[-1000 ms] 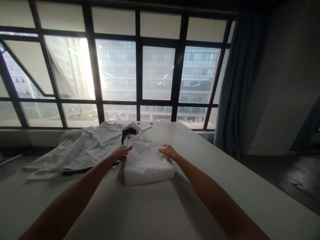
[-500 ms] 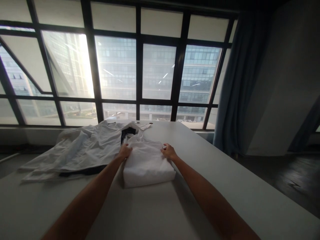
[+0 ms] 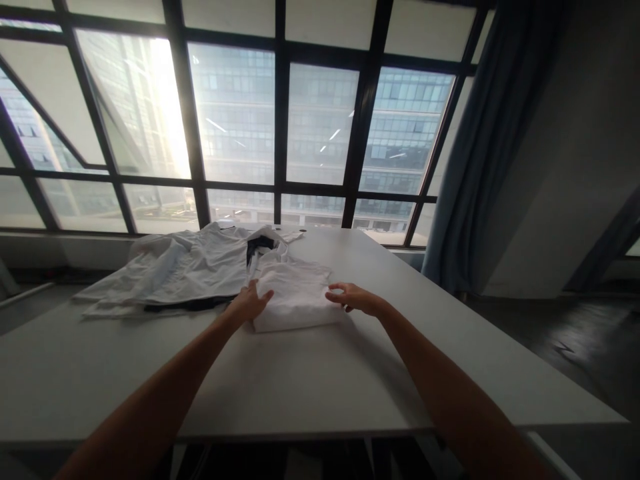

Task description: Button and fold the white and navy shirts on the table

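Note:
A white folded garment [image 3: 295, 303] lies on the white table, its stack lower than a moment before. My left hand [image 3: 250, 303] rests against its left side, thumb and fingers spread apart. On the opposite side, my right hand [image 3: 354, 298] is at the right edge with fingers stretched towards the cloth. Neither hand is closed round the fabric. Just beyond the folded part is a collar-like opening with a dark inner lining [image 3: 257, 247]. Left of it, loose white clothing [image 3: 187, 267] with a dark strip along its near edge is spread out in wrinkles.
The white table [image 3: 310, 380] reaches from my side to the windows, with its front edge near me. Small dark round spots [image 3: 303, 231] mark its far end. A blue curtain [image 3: 480, 153] hangs at the right, beside a wall.
The folded garment has gone from a puffed block to a flatter shape. My fingers have loosened from its sides. The view has tilted down, bringing the table's front edge into sight.

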The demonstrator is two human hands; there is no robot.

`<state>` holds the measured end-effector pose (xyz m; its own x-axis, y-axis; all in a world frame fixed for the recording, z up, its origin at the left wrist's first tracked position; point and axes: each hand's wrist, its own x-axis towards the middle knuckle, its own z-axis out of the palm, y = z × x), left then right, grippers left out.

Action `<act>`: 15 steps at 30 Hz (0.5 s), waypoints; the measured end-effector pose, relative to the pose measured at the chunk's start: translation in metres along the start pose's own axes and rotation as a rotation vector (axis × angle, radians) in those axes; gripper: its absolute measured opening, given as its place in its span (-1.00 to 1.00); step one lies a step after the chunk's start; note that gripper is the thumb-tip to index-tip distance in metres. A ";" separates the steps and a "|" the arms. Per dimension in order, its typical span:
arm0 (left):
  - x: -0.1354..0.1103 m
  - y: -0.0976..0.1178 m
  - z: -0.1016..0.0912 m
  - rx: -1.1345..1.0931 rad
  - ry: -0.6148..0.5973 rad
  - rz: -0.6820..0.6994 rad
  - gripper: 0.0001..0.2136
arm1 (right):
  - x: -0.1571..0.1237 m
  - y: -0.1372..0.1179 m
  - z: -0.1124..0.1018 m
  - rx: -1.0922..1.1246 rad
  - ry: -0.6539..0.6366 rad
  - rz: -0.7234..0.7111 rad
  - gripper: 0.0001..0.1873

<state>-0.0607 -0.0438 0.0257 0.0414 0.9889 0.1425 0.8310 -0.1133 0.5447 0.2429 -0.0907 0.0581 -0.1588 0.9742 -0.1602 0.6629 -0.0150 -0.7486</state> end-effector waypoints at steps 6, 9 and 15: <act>-0.019 0.010 -0.021 -0.309 -0.211 -0.076 -0.16 | -0.002 0.007 -0.010 -0.032 -0.148 0.088 -0.18; -0.027 0.015 -0.024 -0.335 -0.310 -0.071 -0.09 | 0.000 0.008 -0.006 -0.084 -0.136 0.150 -0.21; -0.033 0.016 -0.022 0.007 -0.337 0.016 -0.19 | -0.004 0.002 -0.002 -0.165 -0.096 0.190 -0.13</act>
<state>-0.0615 -0.0805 0.0480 0.2346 0.9633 -0.1306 0.8325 -0.1297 0.5386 0.2464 -0.0947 0.0580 -0.0829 0.9316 -0.3540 0.7968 -0.1514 -0.5850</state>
